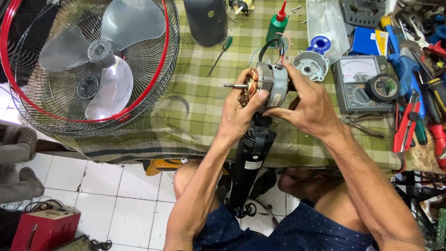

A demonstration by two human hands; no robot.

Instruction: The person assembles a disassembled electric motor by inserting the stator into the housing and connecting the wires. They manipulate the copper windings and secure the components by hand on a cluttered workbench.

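Two hands, left hand [241,109] and right hand [309,104], grasp the fan motor [268,83] above the counter's [200,125] front edge; it looks heavy and rigid, best held by the casing, away from its thin wires [278,46].

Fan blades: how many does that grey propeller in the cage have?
3 fan blades: one points up-right, one left, one down, all lying inside the wire guard. None looks hidden.

My right hand [309,104] hides the back of the grey metal fan motor [269,83]; the round red-rimmed wire fan guard [160,69] is cut off at the top edge.
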